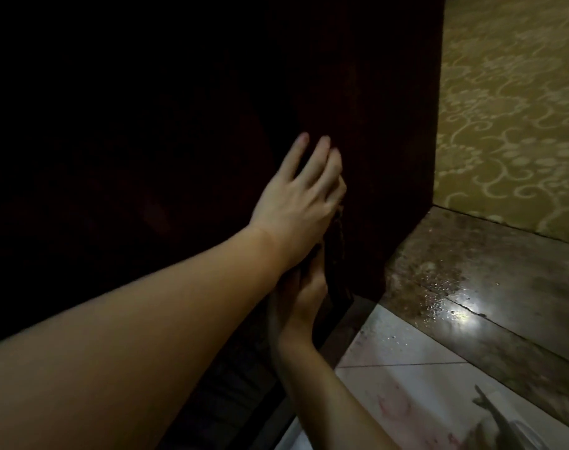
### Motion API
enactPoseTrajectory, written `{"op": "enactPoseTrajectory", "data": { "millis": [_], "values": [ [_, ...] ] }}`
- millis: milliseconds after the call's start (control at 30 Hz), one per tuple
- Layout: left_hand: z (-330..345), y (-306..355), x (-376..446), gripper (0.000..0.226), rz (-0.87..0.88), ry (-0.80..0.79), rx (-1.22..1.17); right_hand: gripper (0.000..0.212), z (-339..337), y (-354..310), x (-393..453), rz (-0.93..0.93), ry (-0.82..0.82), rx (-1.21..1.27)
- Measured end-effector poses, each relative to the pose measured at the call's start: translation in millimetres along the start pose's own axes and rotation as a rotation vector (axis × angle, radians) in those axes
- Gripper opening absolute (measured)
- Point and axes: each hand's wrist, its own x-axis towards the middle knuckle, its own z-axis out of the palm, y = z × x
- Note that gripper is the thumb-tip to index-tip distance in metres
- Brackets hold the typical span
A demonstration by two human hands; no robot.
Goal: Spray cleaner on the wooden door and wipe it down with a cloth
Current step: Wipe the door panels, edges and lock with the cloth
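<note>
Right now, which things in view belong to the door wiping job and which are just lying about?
Job: wooden door; left hand flat on it; right hand below; dark cloth between them, hard to make out.
About: patterned wall; wet floor.

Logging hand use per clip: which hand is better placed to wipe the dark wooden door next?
Probably right. The right hand lies low against the dark wooden door beside a dark rag-like shape, likely the cloth; its grip is hidden. The left hand rests flat above, fingers straight, holding nothing.
</note>
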Motion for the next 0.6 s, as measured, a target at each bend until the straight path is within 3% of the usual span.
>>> {"op": "enactPoseTrajectory", "data": {
  "millis": [67,133,233,300,467,600],
  "values": [
    [-3.0,-13.2,-6.1,0.072,-0.034,-0.004,0.029,0.044,1.1,7.2,3.3,-0.107,0.021,-0.043],
    [-7.3,-25.4,-15.0,0.071,-0.064,0.005,0.065,0.04,-6.2,26.9,-4.8,0.014,0.088,0.015],
    [-12.6,-37.3,-29.2,0.069,-0.136,0.031,0.078,0.055,-16.7,50.6,-23.2,0.216,0.125,-0.094],
    [-17.5,-46.4,-38.2,0.072,-0.168,0.04,0.092,0.058,-9.2,44.4,-28.5,0.208,0.081,-0.134],
    [-28.5,-62.7,-55.5,0.07,-0.207,0.011,0.093,0.057,37.7,-43.9,-29.2,-0.313,-0.078,-0.113],
    [-42.1,-76.5,-63.0,0.069,-0.235,-0.005,0.073,0.051,49.7,-42.8,-25.9,-0.438,-0.06,-0.222]
  ]
}}
